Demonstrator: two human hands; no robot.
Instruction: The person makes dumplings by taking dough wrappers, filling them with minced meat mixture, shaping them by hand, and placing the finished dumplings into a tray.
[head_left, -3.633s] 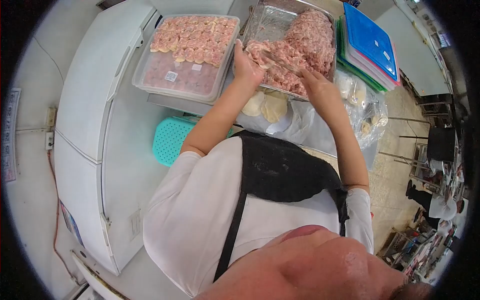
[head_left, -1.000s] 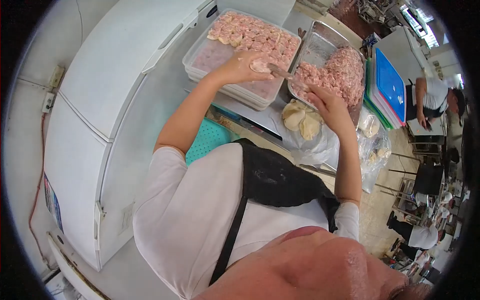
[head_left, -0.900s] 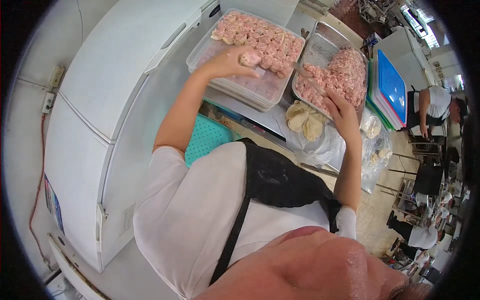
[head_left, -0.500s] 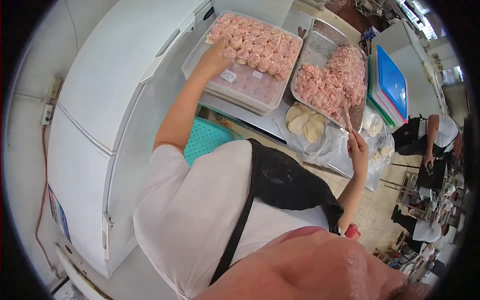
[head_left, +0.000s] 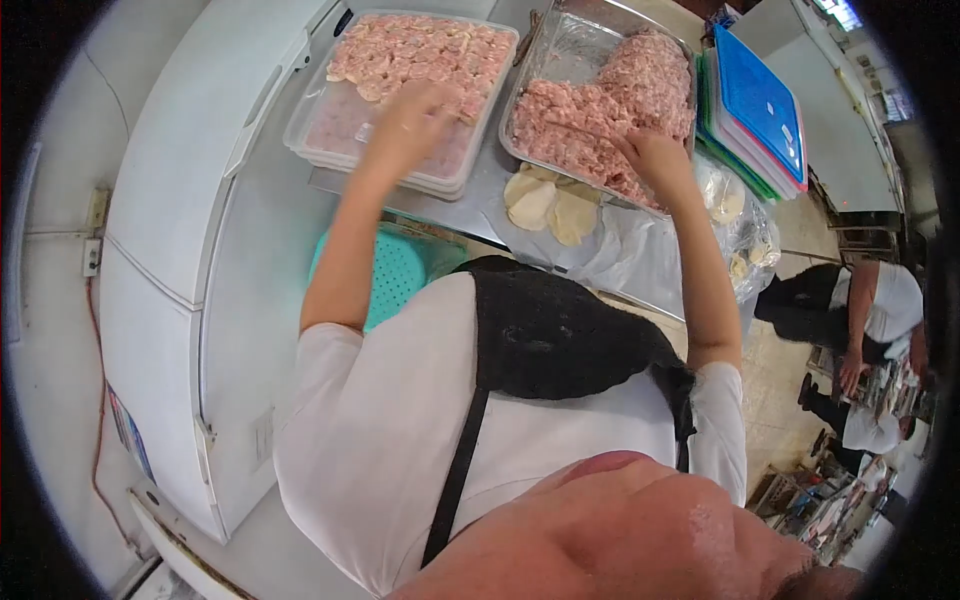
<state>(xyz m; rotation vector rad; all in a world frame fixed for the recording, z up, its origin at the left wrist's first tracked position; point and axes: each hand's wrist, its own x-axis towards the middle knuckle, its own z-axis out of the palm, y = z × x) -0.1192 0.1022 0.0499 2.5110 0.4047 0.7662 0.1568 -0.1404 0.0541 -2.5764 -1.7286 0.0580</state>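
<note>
My left hand (head_left: 410, 125) is over the lidded plastic container (head_left: 315, 125), at the near edge of the rows of meat-filled dumplings (head_left: 425, 55). Motion smears its fingers, so their grip does not show. Over the metal tray (head_left: 572, 65), my right hand (head_left: 655, 155) is closed around a thin spatula (head_left: 580, 129), whose blade lies on the ground meat (head_left: 560, 110). Round dough wrappers (head_left: 550, 205) rest on plastic at the table's near edge, between the container and my right forearm.
Blue, white and green lids (head_left: 760, 105) are stacked right of the tray. Plastic bags (head_left: 725, 200) lie below them. A turquoise perforated basket (head_left: 395, 275) sits beneath the table edge. A white refrigerator (head_left: 160, 230) stands at left. Co-workers (head_left: 880, 300) are at far right.
My right hand has moved up and left over the meat, and the spatula has swung to point left. My left hand has shifted along the dumplings' near edge. The whole view has shifted.
</note>
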